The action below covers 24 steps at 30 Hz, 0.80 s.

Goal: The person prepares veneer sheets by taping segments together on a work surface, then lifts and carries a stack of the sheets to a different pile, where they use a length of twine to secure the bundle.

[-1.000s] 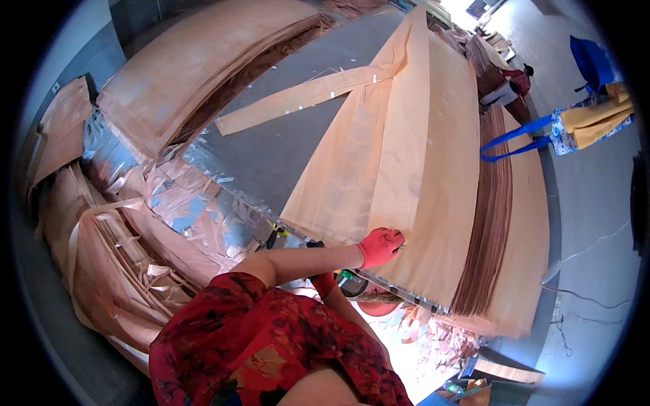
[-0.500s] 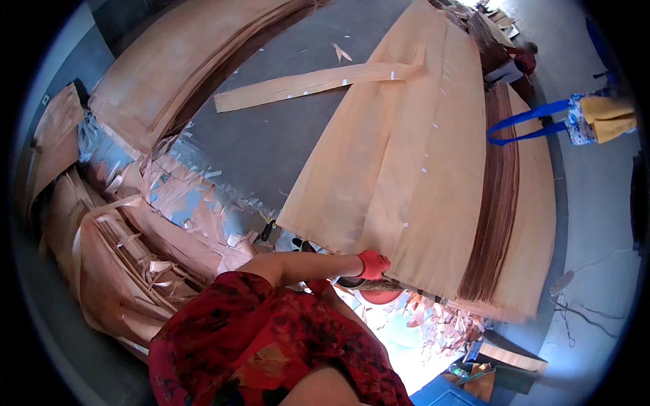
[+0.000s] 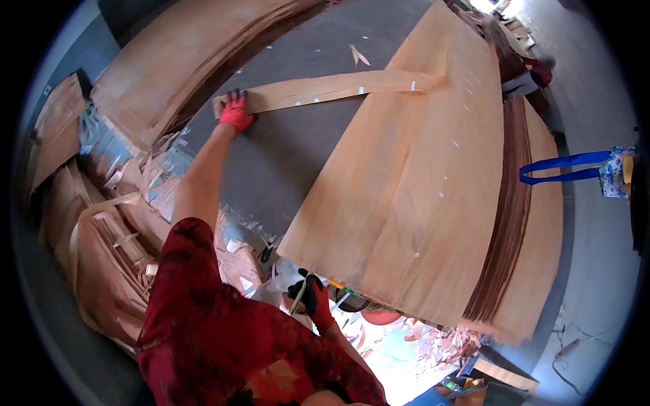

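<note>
My left hand (image 3: 235, 114), in a red glove with dark fingertips, lies with fingers spread on the left end of a long narrow strip of wood veneer (image 3: 318, 93). The strip's right end overlaps a large pale veneer sheet (image 3: 406, 196). Small white marks dot both the strip and the sheet. Low by the table's near edge, my right hand (image 3: 315, 300), gloved in red and black, is closed around a thin pale yellowish tool (image 3: 298, 296); its exact kind is unclear.
The grey tabletop (image 3: 284, 159) carries a small veneer splinter. Stacked veneer (image 3: 196, 51) stands far left, with a dark-edged stack (image 3: 504, 223) at right. Scraps (image 3: 406, 345) litter the floor near me. A blue-strapped bag (image 3: 613, 172) is at right; another person (image 3: 538, 71) is far right.
My left hand has left the large sheet's near edge and reached up and left onto the strip's end. My right hand, hidden before, now shows with the thin tool. The view has shifted slightly.
</note>
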Available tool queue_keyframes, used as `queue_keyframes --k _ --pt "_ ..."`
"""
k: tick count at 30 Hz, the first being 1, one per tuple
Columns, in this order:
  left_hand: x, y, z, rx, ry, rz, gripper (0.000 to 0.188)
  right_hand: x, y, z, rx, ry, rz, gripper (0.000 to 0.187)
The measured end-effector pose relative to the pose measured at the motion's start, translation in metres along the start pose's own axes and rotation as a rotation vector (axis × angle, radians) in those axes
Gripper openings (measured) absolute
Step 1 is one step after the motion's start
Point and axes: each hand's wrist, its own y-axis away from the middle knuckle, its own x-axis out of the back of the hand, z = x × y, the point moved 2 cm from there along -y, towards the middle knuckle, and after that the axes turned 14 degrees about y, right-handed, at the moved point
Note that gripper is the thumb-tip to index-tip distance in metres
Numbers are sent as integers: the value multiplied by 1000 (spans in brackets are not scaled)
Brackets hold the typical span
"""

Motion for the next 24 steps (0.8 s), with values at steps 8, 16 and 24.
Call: queue_keyframes --k 8,16,24 --pt "-7 17 -12 -211 -2 131 27 -14 -2 -2 -17 -111 -1 45" --pt "96 143 98 7 599 -172 21 -9 -4 -6 32 -158 -65 42" --pt "97 242 150 74 1311 -507 23 -5 -6 2 86 -154 -93 47"
